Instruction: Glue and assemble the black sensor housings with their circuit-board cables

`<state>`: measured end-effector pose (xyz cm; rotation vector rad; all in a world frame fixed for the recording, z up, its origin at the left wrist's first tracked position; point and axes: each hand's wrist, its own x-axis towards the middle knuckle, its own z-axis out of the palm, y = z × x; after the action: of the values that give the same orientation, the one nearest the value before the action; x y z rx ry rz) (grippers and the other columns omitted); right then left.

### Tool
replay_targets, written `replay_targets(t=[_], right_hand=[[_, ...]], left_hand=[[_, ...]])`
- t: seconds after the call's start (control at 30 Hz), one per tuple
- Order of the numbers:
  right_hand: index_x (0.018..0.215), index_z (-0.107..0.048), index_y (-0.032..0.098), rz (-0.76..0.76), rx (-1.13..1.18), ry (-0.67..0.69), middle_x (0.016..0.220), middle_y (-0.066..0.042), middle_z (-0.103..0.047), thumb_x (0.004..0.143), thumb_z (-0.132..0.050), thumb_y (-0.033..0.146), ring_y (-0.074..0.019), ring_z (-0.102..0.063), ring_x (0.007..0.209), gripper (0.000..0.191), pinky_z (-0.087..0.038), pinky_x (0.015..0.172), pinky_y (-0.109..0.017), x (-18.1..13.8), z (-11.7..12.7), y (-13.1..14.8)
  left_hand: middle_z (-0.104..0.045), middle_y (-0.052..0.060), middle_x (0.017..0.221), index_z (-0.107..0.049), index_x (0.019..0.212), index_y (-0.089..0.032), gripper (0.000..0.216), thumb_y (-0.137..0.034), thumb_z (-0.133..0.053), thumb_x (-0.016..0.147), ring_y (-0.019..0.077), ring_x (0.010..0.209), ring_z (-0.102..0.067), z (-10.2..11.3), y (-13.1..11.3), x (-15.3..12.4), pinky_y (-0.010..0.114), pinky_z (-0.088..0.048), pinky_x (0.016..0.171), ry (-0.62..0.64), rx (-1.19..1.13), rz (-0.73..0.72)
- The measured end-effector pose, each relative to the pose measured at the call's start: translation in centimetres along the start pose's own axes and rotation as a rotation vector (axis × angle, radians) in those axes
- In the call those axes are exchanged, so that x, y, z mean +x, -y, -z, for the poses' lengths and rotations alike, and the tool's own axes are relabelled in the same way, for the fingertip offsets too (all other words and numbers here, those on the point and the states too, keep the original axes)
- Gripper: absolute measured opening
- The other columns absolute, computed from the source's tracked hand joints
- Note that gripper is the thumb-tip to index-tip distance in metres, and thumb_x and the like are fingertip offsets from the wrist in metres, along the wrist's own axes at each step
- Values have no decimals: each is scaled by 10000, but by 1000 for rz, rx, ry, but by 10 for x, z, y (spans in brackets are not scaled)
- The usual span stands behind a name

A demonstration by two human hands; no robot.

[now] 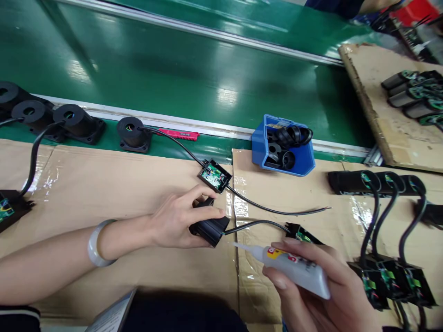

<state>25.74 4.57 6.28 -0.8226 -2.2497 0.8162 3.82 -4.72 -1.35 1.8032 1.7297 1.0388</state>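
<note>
My left hand (183,219) is closed around a black plastic housing (211,229) over the cardboard. From the housing a black cable runs right to a small black box with a circuit board (302,234), partly hidden by my right hand. Between the fingers of my right hand (321,281) is a glue bottle (294,269), tilted, its thin nozzle pointing left toward the housing with a small gap. Just beyond my left hand lies another open black box with a green circuit board (215,175). Its cables lead to a round black housing (133,133) and to a bare wire end.
A blue bin (284,147) holds black rings and caps. Several black housings (72,121) line the left edge near a red utility knife (178,134). Cabled units (391,281) lie at right. Upper right, a cardboard sheet (384,110) bears more parts. Another person's arm (374,5) shows behind.
</note>
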Motion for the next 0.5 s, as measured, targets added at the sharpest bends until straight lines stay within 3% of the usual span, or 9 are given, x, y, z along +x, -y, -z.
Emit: replay_targets(t=[0.2,0.5], right_hand=[[1191,-575,229,118,-186,167,907,-57,-645,966,-639,402,-190,-657,791,291,-544,629,-297,6,12,-6],[1215,-552,168,325,-247,269,845,-38,-645,945,-660,277,-156,-673,678,311,-552,526,-220,20,22,-11]], left_hand=[[-592,140,1278,-697,1221,-259,456,-532,-692,856,256,954,-659,-1,0,0,348,-600,753,-1,35,-25],[-585,144,1245,-628,1211,-224,423,-435,-723,857,238,931,-681,-3,3,0,366,-635,714,-117,61,-167]])
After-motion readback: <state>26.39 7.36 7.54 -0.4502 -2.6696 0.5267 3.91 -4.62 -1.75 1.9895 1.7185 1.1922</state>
